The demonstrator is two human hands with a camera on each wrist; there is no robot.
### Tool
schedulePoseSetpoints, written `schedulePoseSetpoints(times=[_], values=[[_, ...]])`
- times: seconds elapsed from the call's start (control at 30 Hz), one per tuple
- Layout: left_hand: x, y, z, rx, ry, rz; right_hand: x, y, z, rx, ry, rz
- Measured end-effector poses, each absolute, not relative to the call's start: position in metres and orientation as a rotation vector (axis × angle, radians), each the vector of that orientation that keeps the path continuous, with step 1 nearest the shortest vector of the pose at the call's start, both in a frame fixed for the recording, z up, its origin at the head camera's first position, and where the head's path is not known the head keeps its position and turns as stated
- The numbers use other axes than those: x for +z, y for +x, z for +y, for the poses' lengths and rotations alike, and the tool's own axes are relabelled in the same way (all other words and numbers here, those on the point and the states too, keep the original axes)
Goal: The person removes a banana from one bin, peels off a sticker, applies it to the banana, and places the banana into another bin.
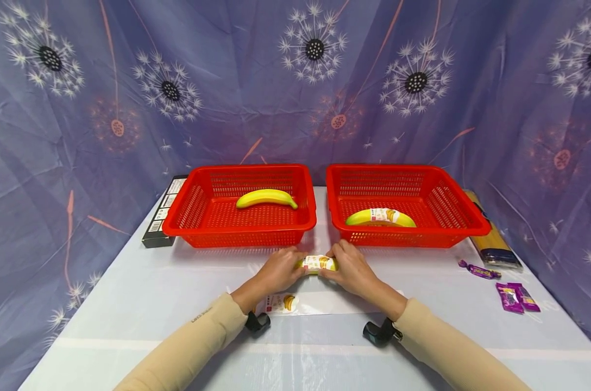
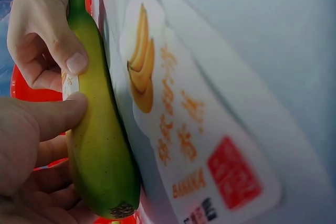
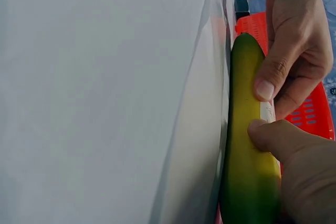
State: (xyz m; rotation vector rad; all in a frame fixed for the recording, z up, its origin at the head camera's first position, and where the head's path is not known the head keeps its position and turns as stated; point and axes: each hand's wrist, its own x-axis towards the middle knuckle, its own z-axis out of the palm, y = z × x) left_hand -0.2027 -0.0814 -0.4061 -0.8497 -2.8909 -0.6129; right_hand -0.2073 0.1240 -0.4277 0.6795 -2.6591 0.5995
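A white-labelled yellow banana (image 2: 100, 135), green at both ends, is being held beyond the label strip (image 1: 325, 304); left hand (image 1: 280, 270) and right hand (image 1: 350, 270) are pinching it, fingers curled, thumbs nearly meeting.

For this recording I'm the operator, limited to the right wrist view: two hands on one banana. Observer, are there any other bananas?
Observer: Yes, in the head view, a plain banana lies in the left basket and a labelled banana in the right basket.
Operator: What is the pale patch on the held banana?
Observer: The head view shows it as part of a white label printed with bananas.
Operator: Is another label lying about?
Observer: Yes, a loose label with a banana picture lies on the table, closer to the person than the left hand.
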Motion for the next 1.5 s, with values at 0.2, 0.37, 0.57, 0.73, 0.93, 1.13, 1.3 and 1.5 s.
schedulePoseSetpoints(times=[0.2,0.37,0.57,0.73,0.93,1.13,1.3,1.5], values=[[-0.406,-0.203,-0.081,-0.627,-0.819,-2.906,-0.428,-0.209,0.124,0.636,0.714,-2.664],[-0.408,-0.202,-0.083,-0.642,-0.826,-2.881,-0.426,-0.207,0.128,0.725,0.717,-2.721],[-0.408,-0.2,-0.087,-0.787,-0.763,-2.911,-0.427,-0.206,0.13,0.758,0.735,-2.719],[-0.406,-0.196,-0.094,-0.928,-0.622,-2.967,-0.428,-0.205,0.129,0.814,0.698,-2.771],[-0.408,-0.192,-0.105,-1.06,-0.526,-2.975,-0.428,-0.205,0.128,0.864,0.649,-2.808],[-0.41,-0.19,-0.108,-1.08,-0.516,-2.945,-0.427,-0.203,0.13,0.957,0.612,-2.838],[-0.411,-0.19,-0.106,-1.038,-0.516,-2.925,-0.424,-0.2,0.142,1.158,0.598,-2.862],[-0.411,-0.189,-0.104,-1.033,-0.497,-2.933,-0.422,-0.199,0.172,1.403,0.5,-2.824]])
